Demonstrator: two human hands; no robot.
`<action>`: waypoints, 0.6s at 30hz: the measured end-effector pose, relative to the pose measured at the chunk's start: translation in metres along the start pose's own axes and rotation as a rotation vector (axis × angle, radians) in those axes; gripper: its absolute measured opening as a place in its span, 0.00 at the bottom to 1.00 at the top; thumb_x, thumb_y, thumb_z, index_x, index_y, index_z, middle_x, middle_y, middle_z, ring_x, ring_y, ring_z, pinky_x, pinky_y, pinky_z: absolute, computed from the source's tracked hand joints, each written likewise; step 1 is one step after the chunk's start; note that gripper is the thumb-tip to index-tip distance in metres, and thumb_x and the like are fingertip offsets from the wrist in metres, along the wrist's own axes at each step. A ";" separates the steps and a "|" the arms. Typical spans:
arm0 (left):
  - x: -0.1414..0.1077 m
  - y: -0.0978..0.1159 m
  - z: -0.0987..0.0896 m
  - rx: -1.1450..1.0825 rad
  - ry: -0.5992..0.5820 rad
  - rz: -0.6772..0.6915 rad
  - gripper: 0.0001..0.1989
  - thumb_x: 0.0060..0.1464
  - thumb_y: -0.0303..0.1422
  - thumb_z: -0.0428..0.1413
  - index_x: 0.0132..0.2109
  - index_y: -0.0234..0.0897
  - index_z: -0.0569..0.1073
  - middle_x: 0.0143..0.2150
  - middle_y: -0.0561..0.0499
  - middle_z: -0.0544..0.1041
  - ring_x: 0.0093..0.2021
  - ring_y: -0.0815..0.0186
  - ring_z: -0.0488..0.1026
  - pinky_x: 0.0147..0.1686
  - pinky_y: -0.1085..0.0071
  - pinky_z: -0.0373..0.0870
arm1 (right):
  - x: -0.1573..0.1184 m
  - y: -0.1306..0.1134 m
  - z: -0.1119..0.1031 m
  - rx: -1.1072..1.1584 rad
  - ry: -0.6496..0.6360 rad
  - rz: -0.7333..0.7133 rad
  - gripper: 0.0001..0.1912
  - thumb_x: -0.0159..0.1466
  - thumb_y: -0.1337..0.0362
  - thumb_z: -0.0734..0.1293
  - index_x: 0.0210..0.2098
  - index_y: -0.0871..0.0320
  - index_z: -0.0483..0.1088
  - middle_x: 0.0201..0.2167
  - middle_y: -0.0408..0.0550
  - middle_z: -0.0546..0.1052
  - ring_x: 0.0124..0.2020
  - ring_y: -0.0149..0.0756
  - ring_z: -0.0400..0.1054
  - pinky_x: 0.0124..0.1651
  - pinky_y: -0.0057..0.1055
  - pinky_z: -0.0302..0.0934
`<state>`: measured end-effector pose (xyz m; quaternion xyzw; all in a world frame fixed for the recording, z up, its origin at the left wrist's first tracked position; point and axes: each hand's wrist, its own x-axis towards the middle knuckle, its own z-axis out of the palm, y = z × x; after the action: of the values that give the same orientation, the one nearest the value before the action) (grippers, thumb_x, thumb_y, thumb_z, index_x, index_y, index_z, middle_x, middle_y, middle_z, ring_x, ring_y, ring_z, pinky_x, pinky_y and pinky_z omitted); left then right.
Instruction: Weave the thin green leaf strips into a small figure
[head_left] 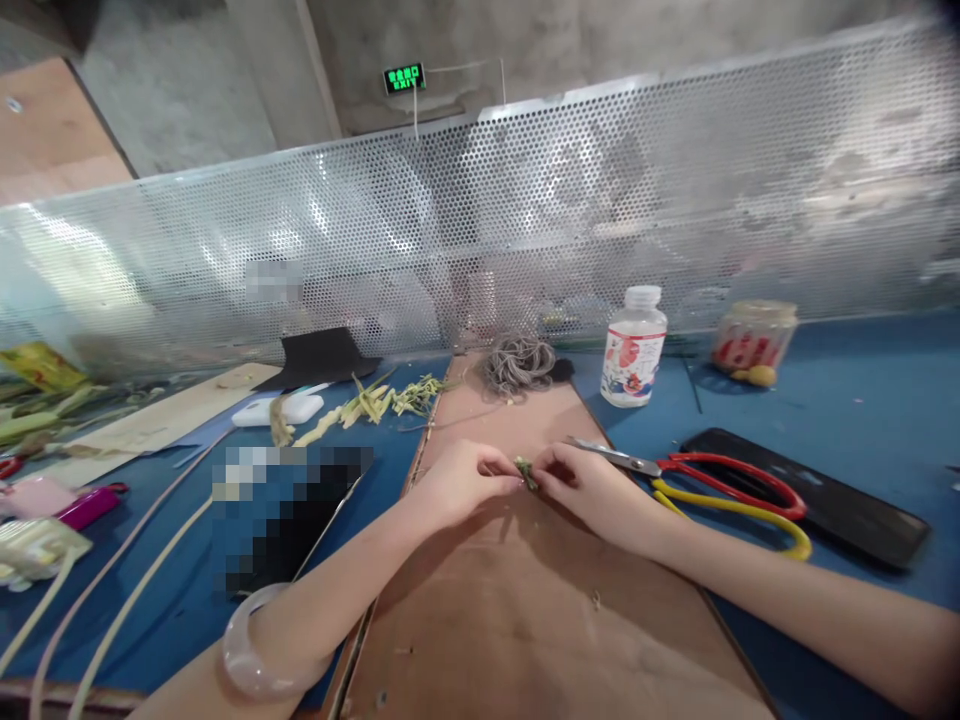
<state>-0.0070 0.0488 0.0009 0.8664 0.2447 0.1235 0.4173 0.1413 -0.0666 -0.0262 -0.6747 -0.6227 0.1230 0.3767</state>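
Note:
Between my two hands is a small green piece that looks like knotted plant fibre or cord; its exact kind is too small to make out. My left hand pinches its left side with thumb and forefinger, a pale bangle around that wrist. From the other side, my right hand closes its fingertips on the same piece. Both hands are just above a brown wooden board. Scissors with one red and one yellow handle lie beside my right hand, partly hidden behind it.
Grey cord is heaped at the board's far end. Yellow-green braided strips, a white device and a dark phone-like slab lie left. On the right are a white-capped bottle, a jar and a black phone. A perforated metal screen stands behind.

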 end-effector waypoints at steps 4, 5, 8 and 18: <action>-0.002 0.003 0.001 -0.074 0.040 -0.004 0.10 0.45 0.34 0.57 0.35 0.33 0.75 0.34 0.46 0.78 0.36 0.63 0.74 0.36 0.71 0.66 | 0.000 -0.002 -0.002 0.023 -0.010 0.014 0.08 0.61 0.63 0.58 0.30 0.59 0.66 0.26 0.44 0.73 0.27 0.32 0.65 0.30 0.28 0.57; -0.002 0.003 0.001 -0.080 0.030 0.001 0.10 0.46 0.34 0.56 0.36 0.33 0.75 0.35 0.46 0.78 0.37 0.63 0.74 0.37 0.71 0.66 | 0.001 -0.002 -0.002 0.026 -0.013 0.017 0.08 0.61 0.62 0.58 0.30 0.59 0.66 0.26 0.44 0.73 0.27 0.32 0.65 0.30 0.28 0.57; -0.003 0.002 0.002 -0.088 0.026 0.034 0.10 0.46 0.34 0.56 0.37 0.35 0.75 0.35 0.47 0.78 0.37 0.63 0.74 0.38 0.71 0.67 | 0.001 -0.002 -0.001 0.030 -0.018 0.019 0.09 0.61 0.62 0.58 0.31 0.59 0.66 0.26 0.44 0.73 0.27 0.32 0.65 0.30 0.28 0.57; -0.003 0.003 0.001 -0.026 -0.010 0.049 0.14 0.46 0.40 0.56 0.37 0.37 0.78 0.37 0.49 0.78 0.39 0.61 0.73 0.38 0.69 0.65 | -0.001 -0.004 0.001 0.010 -0.008 0.026 0.10 0.61 0.60 0.58 0.31 0.58 0.67 0.25 0.45 0.73 0.27 0.32 0.66 0.28 0.27 0.57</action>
<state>-0.0080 0.0455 0.0029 0.8672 0.2197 0.1325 0.4268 0.1377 -0.0670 -0.0247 -0.6801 -0.6150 0.1337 0.3759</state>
